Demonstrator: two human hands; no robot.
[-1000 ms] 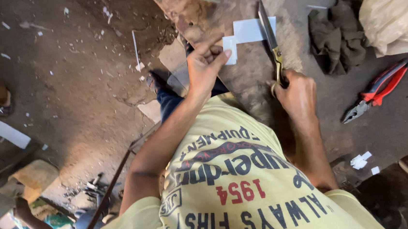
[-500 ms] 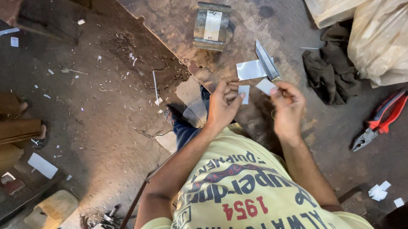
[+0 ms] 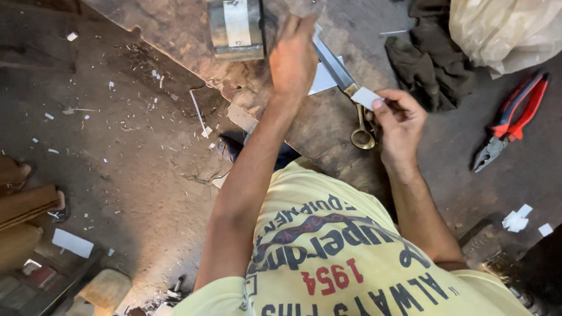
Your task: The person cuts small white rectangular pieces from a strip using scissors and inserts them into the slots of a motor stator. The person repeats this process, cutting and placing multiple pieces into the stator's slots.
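My right hand (image 3: pixel 395 121) pinches a small white paper piece (image 3: pixel 366 97) between thumb and fingers, just right of a pair of scissors (image 3: pixel 348 89) lying on the dark bench (image 3: pixel 549 170). The scissors have brass-coloured handles and rest partly on a white sheet (image 3: pixel 320 81). My left hand (image 3: pixel 293 53) is stretched forward and blurred, its fingers apart and holding nothing. It hovers just right of a curved grey metal block (image 3: pixel 235 22) with a pale strip on it.
Red-handled pliers (image 3: pixel 512 123) lie at the right of the bench. A dark cloth (image 3: pixel 427 59) and a pale plastic bag (image 3: pixel 516 6) sit at the far right. White paper scraps (image 3: pixel 517 219) lie near the front edge. Wooden pieces (image 3: pixel 4 206) lie on the littered floor, left.
My right hand let go of the scissors, which now lie on the bench, and keeps the paper piece. My left hand moved away from the right hand, forward toward the metal block.
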